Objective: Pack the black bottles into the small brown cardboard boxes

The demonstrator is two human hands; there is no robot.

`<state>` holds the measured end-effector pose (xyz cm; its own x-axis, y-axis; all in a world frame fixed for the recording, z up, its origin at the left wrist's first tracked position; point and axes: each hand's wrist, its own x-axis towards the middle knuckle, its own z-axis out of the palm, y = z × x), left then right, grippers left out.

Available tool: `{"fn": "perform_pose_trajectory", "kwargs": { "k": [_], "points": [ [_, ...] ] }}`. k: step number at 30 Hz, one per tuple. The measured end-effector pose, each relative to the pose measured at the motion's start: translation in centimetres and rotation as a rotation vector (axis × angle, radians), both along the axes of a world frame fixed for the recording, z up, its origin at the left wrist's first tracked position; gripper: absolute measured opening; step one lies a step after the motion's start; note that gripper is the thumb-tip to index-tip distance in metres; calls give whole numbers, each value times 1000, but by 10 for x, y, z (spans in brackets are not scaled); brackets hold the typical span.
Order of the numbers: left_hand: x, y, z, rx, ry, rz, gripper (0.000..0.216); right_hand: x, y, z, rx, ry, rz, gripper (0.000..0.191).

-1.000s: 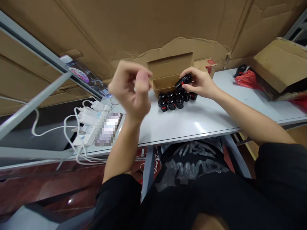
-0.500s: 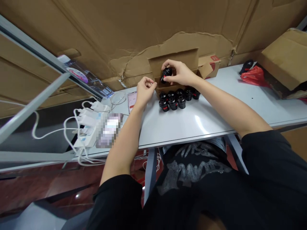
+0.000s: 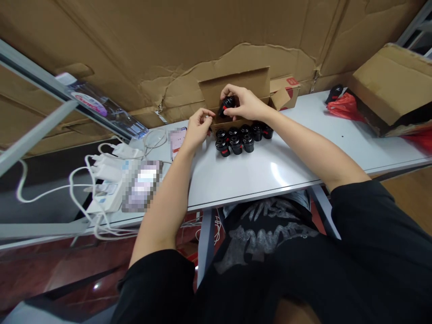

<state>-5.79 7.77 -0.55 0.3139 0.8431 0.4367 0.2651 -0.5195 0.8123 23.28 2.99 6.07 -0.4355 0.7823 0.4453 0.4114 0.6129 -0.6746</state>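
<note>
My right hand grips a black cylindrical part with a red mark, held tilted above an open cardboard box. The box's lid stands up at the back. At the box's left edge, my left hand has its fingers curled in; whether they pinch the edge or something small is hidden. In front of the box, several similar black parts stand upright in two rows on the white table. Some of them show red marks too.
Right of the box sits a smaller carton. Further right are a black item, a red plastic bag and a large open carton. On the left lie a power strip, white cables, a phone and a plastic bottle.
The whole view has shifted slightly, so things appear further left. The black part in my right hand is tilted a little more. Both hands keep nearly the same places at the box.
</note>
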Motion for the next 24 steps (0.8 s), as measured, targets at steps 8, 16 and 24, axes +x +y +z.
{"fn": "perform_pose_trajectory", "kwargs": {
  "k": [8,16,24],
  "points": [
    [-3,6,-6,68,54,-19,13,4,5,-3,53,-22,9,50],
    [-2,9,-9,78,84,-4,20,4,4,-4,6,47,38,37],
    [3,-8,7,209,79,95,18,6,4,-4,2,26,36,48]
  ]
}}
